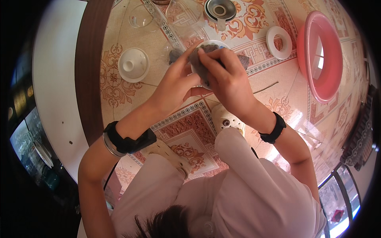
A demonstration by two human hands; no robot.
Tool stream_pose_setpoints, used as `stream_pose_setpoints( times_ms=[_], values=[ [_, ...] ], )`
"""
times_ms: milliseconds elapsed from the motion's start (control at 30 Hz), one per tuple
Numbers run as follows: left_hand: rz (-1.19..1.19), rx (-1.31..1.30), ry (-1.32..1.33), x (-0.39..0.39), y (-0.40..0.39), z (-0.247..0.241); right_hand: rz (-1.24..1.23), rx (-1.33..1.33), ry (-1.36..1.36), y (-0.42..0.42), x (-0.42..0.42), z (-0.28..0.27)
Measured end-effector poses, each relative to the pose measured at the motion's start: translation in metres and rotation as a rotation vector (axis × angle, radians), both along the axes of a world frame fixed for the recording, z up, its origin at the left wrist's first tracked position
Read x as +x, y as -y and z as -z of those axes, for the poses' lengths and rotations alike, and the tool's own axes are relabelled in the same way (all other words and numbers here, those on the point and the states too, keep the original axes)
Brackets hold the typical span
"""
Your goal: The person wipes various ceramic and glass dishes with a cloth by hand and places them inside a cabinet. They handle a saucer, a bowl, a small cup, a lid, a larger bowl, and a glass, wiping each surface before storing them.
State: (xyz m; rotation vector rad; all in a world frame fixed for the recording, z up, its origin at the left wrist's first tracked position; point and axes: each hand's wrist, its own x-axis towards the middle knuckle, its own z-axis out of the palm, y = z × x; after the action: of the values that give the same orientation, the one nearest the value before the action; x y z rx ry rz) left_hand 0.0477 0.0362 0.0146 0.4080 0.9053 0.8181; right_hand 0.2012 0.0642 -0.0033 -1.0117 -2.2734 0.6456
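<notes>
My left hand point(177, 77) grips a small white bowl point(218, 42), tilted above the tiled floor, with the fingers around its side. In my right hand point(232, 78) is a grey cloth point(198, 64), pressed into the bowl's mouth. Part of the cloth hangs out beyond the right hand, and most of the bowl is hidden by the hands and cloth. To the left, a white lid point(134, 65) with a round knob lies on the floor, knob up.
Beyond my hands stand clear glass vessels point(143, 17) and a metal strainer point(229, 10). A white ring point(269, 41) lies beside a pink basin point(332, 80) at right. A thin stick point(266, 87) is on the floor. Brown-edged white furniture point(56, 74) borders the left.
</notes>
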Motion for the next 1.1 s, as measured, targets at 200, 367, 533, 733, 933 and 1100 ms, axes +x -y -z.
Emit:
stream_pose_setpoints(
  times_ms=[200, 367, 533, 733, 933, 1100],
  values=[
    [0.000, 0.009, -0.026, 0.002, -0.002, -0.003, 0.038, 0.006, -0.066, -0.006, 0.001, -0.004],
    [-0.002, 0.012, -0.045, 0.001, -0.001, -0.003, -0.001, 0.027, -0.069, -0.004, 0.000, -0.005],
    [-0.015, 0.005, 0.083, -0.004, -0.005, -0.008, -0.046, -0.018, -0.074, -0.001, -0.001, -0.008],
    [-0.018, 0.006, -0.062, -0.013, -0.006, -0.003, -0.257, -0.002, 0.026, 0.016, 0.008, -0.012],
    [0.039, 0.055, -0.254, -0.015, -0.003, 0.002, -0.257, 0.005, 0.228, 0.011, 0.030, -0.009],
    [0.048, 0.011, -0.207, -0.017, -0.003, 0.002, -0.135, 0.147, 0.299, -0.010, 0.035, -0.003]
  ],
)
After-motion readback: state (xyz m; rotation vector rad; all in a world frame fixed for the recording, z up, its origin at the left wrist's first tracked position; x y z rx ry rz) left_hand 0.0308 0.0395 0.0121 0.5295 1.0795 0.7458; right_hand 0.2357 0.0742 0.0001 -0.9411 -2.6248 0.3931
